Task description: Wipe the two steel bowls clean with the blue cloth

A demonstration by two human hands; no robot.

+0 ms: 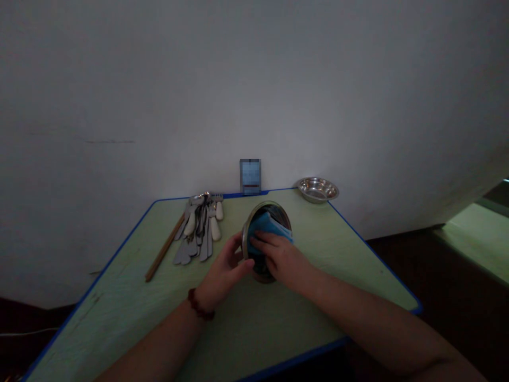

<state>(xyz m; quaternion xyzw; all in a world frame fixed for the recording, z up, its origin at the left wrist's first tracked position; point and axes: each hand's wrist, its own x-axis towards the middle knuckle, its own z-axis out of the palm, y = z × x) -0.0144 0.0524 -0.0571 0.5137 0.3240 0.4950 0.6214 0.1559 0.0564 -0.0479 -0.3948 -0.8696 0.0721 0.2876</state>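
A round steel bowl is tipped up on its edge on the green table, its inside facing me. My left hand grips its left rim, fingers curled round the edge. My right hand presses a blue cloth into the inside of the bowl, fingers closed on the cloth. A bead bracelet sits on my left wrist.
A pile of spoons and forks lies at the back left, with a pair of brown chopsticks beside it. A second steel bowl stands at the back right corner. A small blue box leans on the white wall. Another green table is at right.
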